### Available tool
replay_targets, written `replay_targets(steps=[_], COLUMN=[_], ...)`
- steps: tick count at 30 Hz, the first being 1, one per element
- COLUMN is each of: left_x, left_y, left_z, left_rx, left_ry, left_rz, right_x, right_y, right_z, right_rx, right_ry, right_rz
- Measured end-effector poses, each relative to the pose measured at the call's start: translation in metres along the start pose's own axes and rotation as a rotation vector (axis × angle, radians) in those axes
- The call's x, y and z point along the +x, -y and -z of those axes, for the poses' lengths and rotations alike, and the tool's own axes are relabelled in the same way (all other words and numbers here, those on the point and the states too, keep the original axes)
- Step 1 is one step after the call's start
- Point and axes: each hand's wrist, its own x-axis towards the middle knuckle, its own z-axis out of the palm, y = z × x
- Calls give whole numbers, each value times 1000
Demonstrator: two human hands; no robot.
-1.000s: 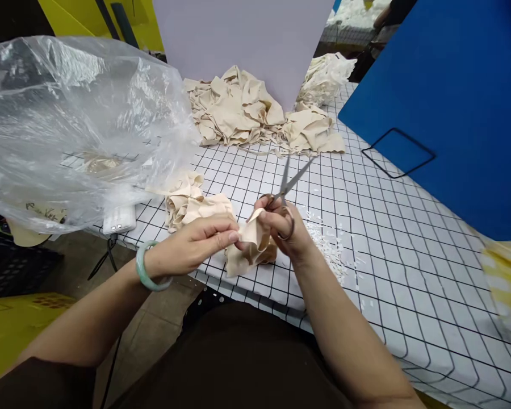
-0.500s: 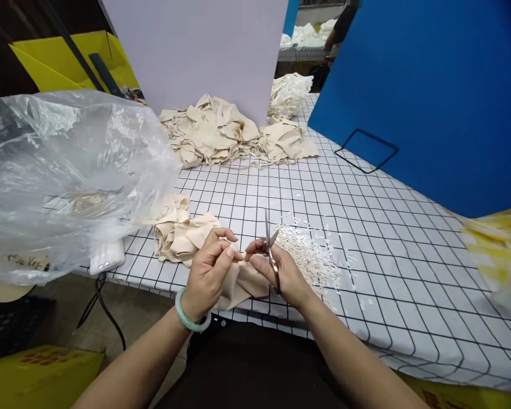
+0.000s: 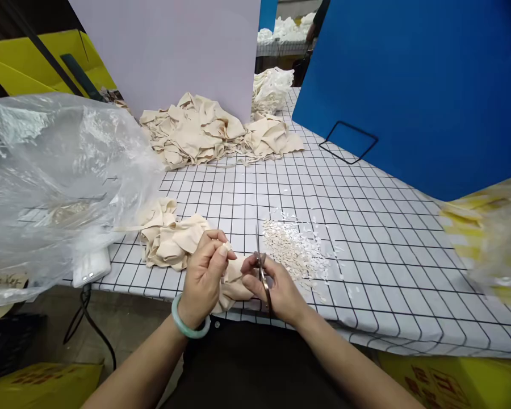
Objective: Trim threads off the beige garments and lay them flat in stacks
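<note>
My left hand (image 3: 208,272), with a pale green bangle (image 3: 189,322) at its wrist, is closed in a pinch on a piece of beige fabric (image 3: 235,284) that hangs below the fingers. A small pale bit shows at its fingertips. In my right hand (image 3: 276,287) is a pair of scissors (image 3: 262,272), blades pointing up and away from me, close together. The two hands are slightly apart. Left of them lies a crumpled beige cloth (image 3: 170,238). To the right spreads a heap of small white and beige snippets (image 3: 296,247).
Beige fabric pieces (image 3: 196,130) are piled at the back of the gridded tablecloth (image 3: 378,244). A clear plastic bag (image 3: 68,159) and a white power strip (image 3: 91,266) sit at left. A blue panel (image 3: 409,85) with a black wire frame (image 3: 349,142) stands at right.
The view has shifted, so the table's contents sit further left. The hands have drawn a little apart, and the scissor blades have come closer together.
</note>
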Motion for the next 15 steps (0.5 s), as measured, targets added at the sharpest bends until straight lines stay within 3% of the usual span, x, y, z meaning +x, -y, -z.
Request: replay_targets(steps=[4,15], left_x=[-5,-4], left_y=[1,0], left_z=[-8,-17], left_rx=[24,77], left_ry=[121,213], left_rz=[-70,-183], right_x=[-6,-12], right_y=[9,4], right_z=[17,24], right_rx=[-365,-391], right_ry=[4,4], right_rz=[23,9])
